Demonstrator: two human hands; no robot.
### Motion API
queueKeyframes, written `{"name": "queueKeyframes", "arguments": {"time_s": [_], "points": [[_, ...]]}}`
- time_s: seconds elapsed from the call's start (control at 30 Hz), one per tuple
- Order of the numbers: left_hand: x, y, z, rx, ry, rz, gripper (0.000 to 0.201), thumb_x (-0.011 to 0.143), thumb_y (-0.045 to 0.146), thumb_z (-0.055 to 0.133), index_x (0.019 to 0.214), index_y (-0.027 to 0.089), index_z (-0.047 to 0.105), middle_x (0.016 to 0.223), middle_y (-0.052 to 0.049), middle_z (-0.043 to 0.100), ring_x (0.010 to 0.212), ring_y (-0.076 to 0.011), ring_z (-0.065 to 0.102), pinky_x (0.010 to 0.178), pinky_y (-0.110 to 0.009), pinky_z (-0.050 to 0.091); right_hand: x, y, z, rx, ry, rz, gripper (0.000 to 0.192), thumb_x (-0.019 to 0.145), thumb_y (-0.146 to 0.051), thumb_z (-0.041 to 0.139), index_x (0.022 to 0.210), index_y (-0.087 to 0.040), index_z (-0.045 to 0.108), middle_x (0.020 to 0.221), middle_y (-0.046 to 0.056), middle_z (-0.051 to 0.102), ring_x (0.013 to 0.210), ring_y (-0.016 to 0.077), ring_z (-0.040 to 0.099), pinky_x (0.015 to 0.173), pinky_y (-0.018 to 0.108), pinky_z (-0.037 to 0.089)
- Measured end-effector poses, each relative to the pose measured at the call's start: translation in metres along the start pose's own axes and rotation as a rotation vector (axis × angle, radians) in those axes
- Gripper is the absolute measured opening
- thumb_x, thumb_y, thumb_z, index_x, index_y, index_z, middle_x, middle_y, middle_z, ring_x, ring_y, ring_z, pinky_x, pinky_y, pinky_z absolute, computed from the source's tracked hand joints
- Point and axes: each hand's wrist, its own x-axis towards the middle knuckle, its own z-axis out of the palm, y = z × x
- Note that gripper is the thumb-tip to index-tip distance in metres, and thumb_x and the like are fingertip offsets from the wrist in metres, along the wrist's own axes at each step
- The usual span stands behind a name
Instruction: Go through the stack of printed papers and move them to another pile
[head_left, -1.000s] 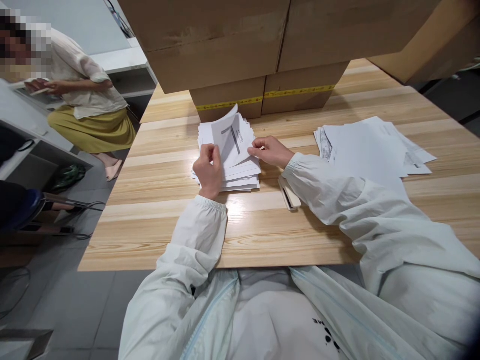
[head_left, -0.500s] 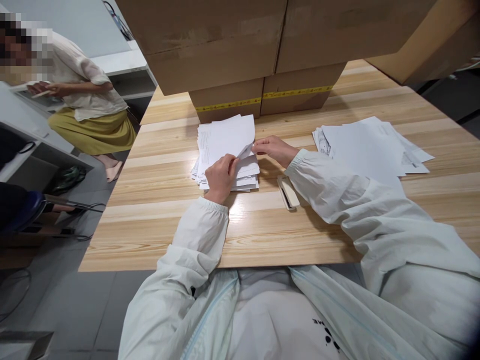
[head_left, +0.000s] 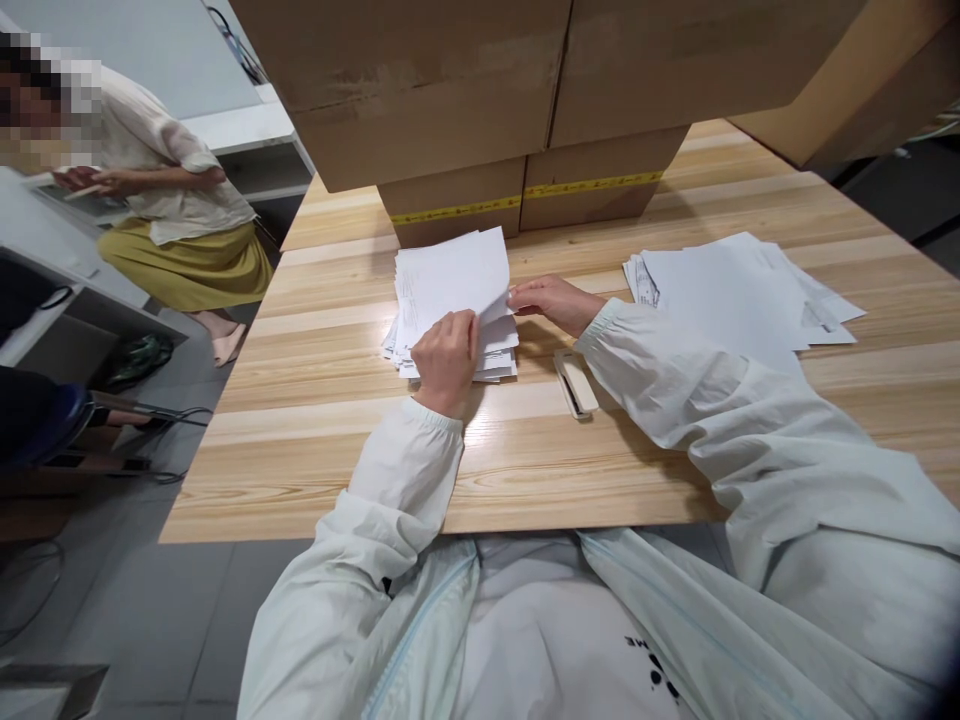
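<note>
A stack of printed paper sheets [head_left: 442, 280] lies on the wooden table, its lower right side lifted and curling. My left hand [head_left: 448, 358] is closed at the stack's near edge, fingers curled on the raised sheets. At the stack's right edge my right hand [head_left: 556, 302] pinches the side of the sheets between thumb and forefinger. A cream stapler [head_left: 575, 384] rests on the table just below my right wrist. To the right, a second, fanned-out pile of paper [head_left: 724, 290] lies partly under my right sleeve.
Large cardboard boxes [head_left: 420, 90] stand stacked across the back of the wooden table [head_left: 315, 430]. Another box [head_left: 877, 90] is at the far right. A seated person [head_left: 161, 170] holds something thin beyond the table's left edge, near white shelving.
My left hand has shifted slightly right and up along the lifted sheets. My right hand has moved a little to the right, still at the paper's edge.
</note>
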Motion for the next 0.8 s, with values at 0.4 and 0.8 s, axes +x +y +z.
{"name": "queueKeyframes", "arguments": {"time_s": [0.4, 0.8], "points": [[-0.024, 0.025, -0.007, -0.3, -0.04, 0.288, 0.027, 0.1, 0.019, 0.047, 0.094, 0.021, 0.074, 0.1, -0.008, 0.08, 0.109, -0.0223, 0.073, 0.096, -0.038, 0.054, -0.011, 0.001, -0.004, 0.057, 0.093, 0.171, 0.036, 0.075, -0.049, 0.084, 0.08, -0.016, 0.068, 0.075, 0.006, 0.073, 0.067, 0.0171, 0.062, 0.066, 0.03, 0.05], [-0.091, 0.054, -0.077, -1.064, 0.063, -0.488, 0.079, 0.087, 0.075, 0.055, 0.153, 0.035, 0.036, 0.15, -0.013, 0.055, 0.136, -0.0265, 0.058, 0.105, -0.04, 0.054, -0.131, 0.009, 0.04, 0.242, 0.573, -0.333, 0.037, 0.073, -0.057, 0.081, 0.095, -0.027, 0.074, 0.106, 0.005, 0.079, 0.104, 0.0261, 0.073, 0.089, 0.042, 0.06]]}}
